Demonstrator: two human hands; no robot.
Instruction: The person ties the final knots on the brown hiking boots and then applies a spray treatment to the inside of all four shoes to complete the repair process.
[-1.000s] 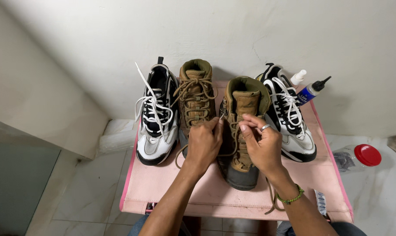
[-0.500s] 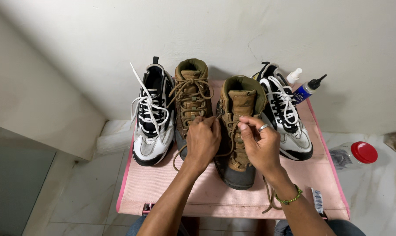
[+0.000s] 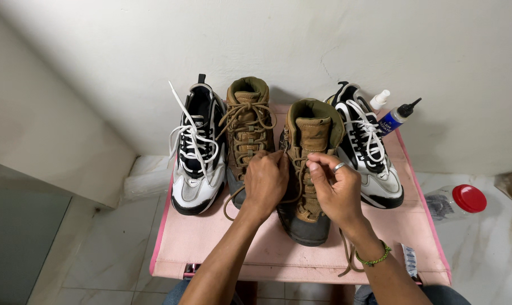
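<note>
Two brown boots and two black-and-white sneakers stand in a row on a pink stool (image 3: 211, 248). My left hand (image 3: 265, 182) and my right hand (image 3: 333, 189) are both at the lacing of the right brown boot (image 3: 311, 147). Each hand pinches a brown lace (image 3: 292, 186) of that boot. One lace end trails past my right wrist over the stool's front edge. The left brown boot (image 3: 246, 121) stands laced beside it. My right hand wears a ring, and a green bracelet sits on that wrist.
The left sneaker (image 3: 195, 152) and right sneaker (image 3: 369, 147) flank the boots. Behind the right sneaker stand a small white bottle (image 3: 379, 99) and a blue bottle with a black nozzle (image 3: 397, 118). A clear container with a red lid (image 3: 459, 200) lies on the tiled floor at right. A white wall rises behind.
Both hands stay on the right boot's laces with small finger shifts. The view has drifted slightly; the shoes have not moved.
</note>
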